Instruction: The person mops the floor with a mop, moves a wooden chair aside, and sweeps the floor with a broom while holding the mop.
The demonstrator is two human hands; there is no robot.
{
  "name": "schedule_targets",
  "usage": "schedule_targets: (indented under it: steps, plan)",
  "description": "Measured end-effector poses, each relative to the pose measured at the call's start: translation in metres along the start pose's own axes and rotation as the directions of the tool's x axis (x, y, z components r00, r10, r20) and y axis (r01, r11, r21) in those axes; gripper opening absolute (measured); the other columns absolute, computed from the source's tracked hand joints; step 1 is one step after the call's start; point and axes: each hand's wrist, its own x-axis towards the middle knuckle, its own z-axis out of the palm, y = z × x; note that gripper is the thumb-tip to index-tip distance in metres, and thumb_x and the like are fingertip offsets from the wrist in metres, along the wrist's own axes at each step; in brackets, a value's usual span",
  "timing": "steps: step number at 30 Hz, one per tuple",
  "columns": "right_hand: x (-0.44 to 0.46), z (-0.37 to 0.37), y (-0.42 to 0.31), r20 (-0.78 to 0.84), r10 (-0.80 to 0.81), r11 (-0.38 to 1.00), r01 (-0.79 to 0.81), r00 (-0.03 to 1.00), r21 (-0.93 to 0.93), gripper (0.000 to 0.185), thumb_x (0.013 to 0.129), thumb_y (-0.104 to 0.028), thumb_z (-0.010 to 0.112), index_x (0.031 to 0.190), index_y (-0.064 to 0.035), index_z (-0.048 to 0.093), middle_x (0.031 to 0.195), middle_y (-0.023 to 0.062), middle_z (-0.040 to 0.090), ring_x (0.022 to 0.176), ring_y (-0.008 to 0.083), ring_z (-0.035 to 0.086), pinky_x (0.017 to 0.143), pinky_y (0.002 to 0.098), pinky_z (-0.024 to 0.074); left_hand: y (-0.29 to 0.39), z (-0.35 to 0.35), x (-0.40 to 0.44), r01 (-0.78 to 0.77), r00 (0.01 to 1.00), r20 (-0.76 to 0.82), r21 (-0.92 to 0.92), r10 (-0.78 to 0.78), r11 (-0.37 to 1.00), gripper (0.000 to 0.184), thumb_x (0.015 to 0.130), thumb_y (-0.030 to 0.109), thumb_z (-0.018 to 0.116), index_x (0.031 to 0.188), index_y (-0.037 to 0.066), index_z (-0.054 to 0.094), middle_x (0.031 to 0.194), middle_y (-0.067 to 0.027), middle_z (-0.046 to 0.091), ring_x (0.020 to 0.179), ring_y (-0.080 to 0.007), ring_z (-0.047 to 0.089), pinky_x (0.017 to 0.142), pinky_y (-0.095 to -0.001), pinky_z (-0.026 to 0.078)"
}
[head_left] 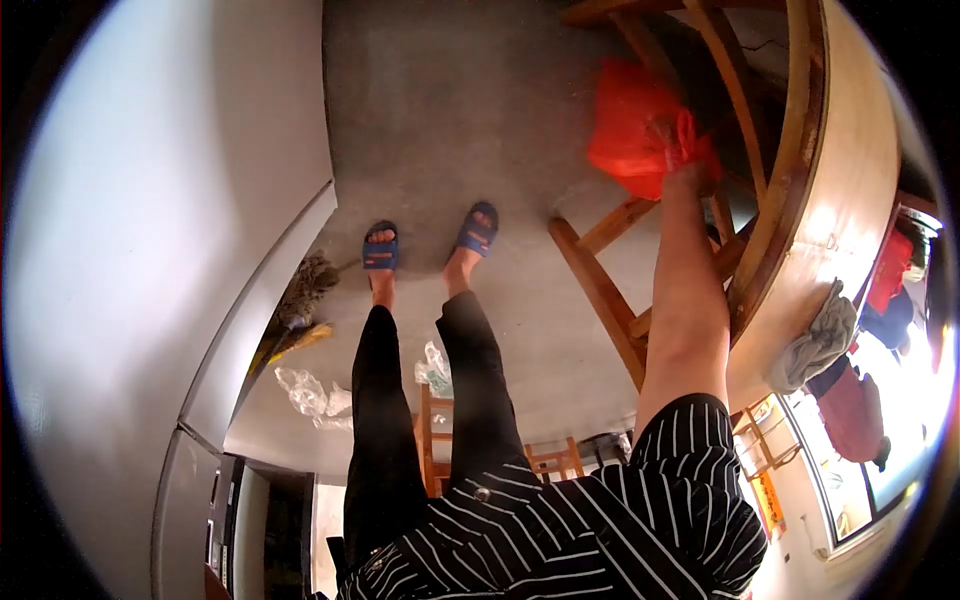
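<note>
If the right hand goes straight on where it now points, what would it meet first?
The right hand would first meet the red bag it holds; beyond that, perhaps the wooden furniture, though depth is unclear.

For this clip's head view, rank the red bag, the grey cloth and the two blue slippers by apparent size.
1. Red bag
2. Grey cloth
3. Left slipper and right slipper: too alike to rank against each other.

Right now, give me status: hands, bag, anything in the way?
Right hand gripping red bag near its gathered top. Left hand out of view. Wooden legs close by the bag; contact unclear.
</note>
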Motion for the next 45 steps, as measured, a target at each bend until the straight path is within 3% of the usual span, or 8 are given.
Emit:
schedule_targets:
  steps: [5, 19, 22, 25, 30, 35, 37, 45]
  plan:
    - [0.033, -0.010, 0.008, 0.248, -0.127, 0.954, 0.187, 0.960, -0.234, 0.046, 0.091, -0.036, 0.037, 0.128, -0.0084, 0.041, 0.138, 0.0117, 0.037, 0.124, 0.0344, 0.037, 0.085, 0.0575, 0.0447, -0.001, 0.005, -0.004, 0.015, 1.000, 0.000, 0.024, -0.015, 1.000, 0.026, 0.087, 0.017, 0.046, 0.097, -0.005, 0.053, 0.101, -0.0157, 0.056, 0.097, -0.0262, 0.054, 0.092, -0.0390, 0.041]
    - [-0.050, 0.010, -0.011, -0.391, -0.328, 0.602, -0.129, 0.860, -0.788, 0.069, 0.084, -0.045, 0.044, 0.137, -0.0060, 0.022, 0.138, 0.0202, 0.028, 0.125, 0.0384, 0.032, 0.101, 0.0465, 0.0321, -0.009, 0.014, -0.006, 0.041, 0.999, 0.009, 0.072, -0.042, 0.997, 0.024, 0.085, 0.017, 0.047, 0.094, -0.004, 0.054, 0.097, -0.0138, 0.056, 0.094, -0.0249, 0.054, 0.090, -0.0383, 0.042]
    - [-0.037, -0.019, 0.010, 0.084, -0.591, -0.029, 0.083, 0.802, -0.996, 0.071, 0.084, -0.048, 0.041, 0.138, -0.0050, 0.022, 0.142, 0.0202, 0.021, 0.127, 0.0390, 0.029, 0.102, 0.0473, 0.0287, -0.011, 0.016, -0.006, 0.042, 0.999, 0.003, 0.064, -0.042, 0.997, 0.023, 0.085, 0.017, 0.047, 0.094, -0.003, 0.054, 0.096, -0.0134, 0.056, 0.093, -0.0246, 0.054, 0.089, -0.0382, 0.042]
    - [-0.039, -0.033, 0.034, 0.054, -0.483, -0.188, -0.043, 0.874, -0.981, 0.070, 0.081, -0.043, 0.048, 0.137, -0.0061, 0.026, 0.140, 0.0216, 0.024, 0.126, 0.0391, 0.029, 0.102, 0.0482, 0.0281, -0.014, 0.016, -0.006, 0.041, 0.999, -0.002, 0.054, -0.041, 0.998, 0.023, 0.085, 0.017, 0.048, 0.093, -0.003, 0.054, 0.095, -0.0130, 0.056, 0.092, -0.0244, 0.054, 0.089, -0.0380, 0.042]
    - [-0.080, -0.039, 0.060, 0.115, -0.528, -0.122, 0.059, 0.842, -0.991, 0.071, 0.074, -0.032, 0.059, 0.135, -0.0107, 0.030, 0.138, 0.0210, 0.029, 0.125, 0.0406, 0.030, 0.100, 0.0482, 0.0301, -0.010, 0.019, -0.002, 0.021, 1.000, 0.014, 0.031, -0.021, 0.999, 0.022, 0.084, 0.017, 0.048, 0.092, -0.003, 0.054, 0.094, -0.0123, 0.056, 0.091, -0.0239, 0.054, 0.088, -0.0378, 0.043]
    - [-0.205, -0.108, 0.148, 0.716, -0.172, 0.011, 0.729, 0.676, -0.685, 0.056, 0.072, -0.012, 0.060, 0.124, -0.0036, 0.043, 0.120, 0.0254, 0.045, 0.114, 0.0431, 0.040, 0.096, 0.0507, 0.0320, 0.006, 0.020, 0.005, -0.043, 0.998, 0.049, -0.022, 0.044, 0.999, 0.021, 0.084, 0.017, 0.048, 0.091, -0.002, 0.055, 0.093, -0.0116, 0.056, 0.090, -0.0235, 0.054, 0.087, -0.0375, 0.043]
    - [-0.288, -0.111, 0.129, 0.543, 0.235, 0.147, 0.523, 0.806, -0.840, 0.053, 0.074, -0.013, 0.058, 0.124, -0.0047, 0.042, 0.119, 0.0232, 0.046, 0.112, 0.0410, 0.041, 0.092, 0.0475, 0.0363, 0.015, 0.020, 0.006, -0.080, 0.994, 0.069, -0.045, 0.083, 0.996, 0.021, 0.084, 0.017, 0.048, 0.091, -0.002, 0.055, 0.092, -0.0113, 0.056, 0.089, -0.0233, 0.054, 0.087, -0.0374, 0.043]
    - [-0.465, -0.250, 0.101, 0.422, 0.369, 0.324, 0.311, 0.828, -0.894, 0.038, 0.073, -0.015, 0.054, 0.110, -0.0038, 0.054, 0.094, 0.0223, 0.058, 0.091, 0.0397, 0.054, 0.081, 0.0453, 0.0453, 0.081, 0.006, 0.001, -0.224, 0.944, 0.200, -0.196, 0.263, 0.955, 0.020, 0.083, 0.017, 0.049, 0.089, -0.001, 0.055, 0.090, -0.0103, 0.056, 0.088, -0.0226, 0.054, 0.085, -0.0370, 0.043]
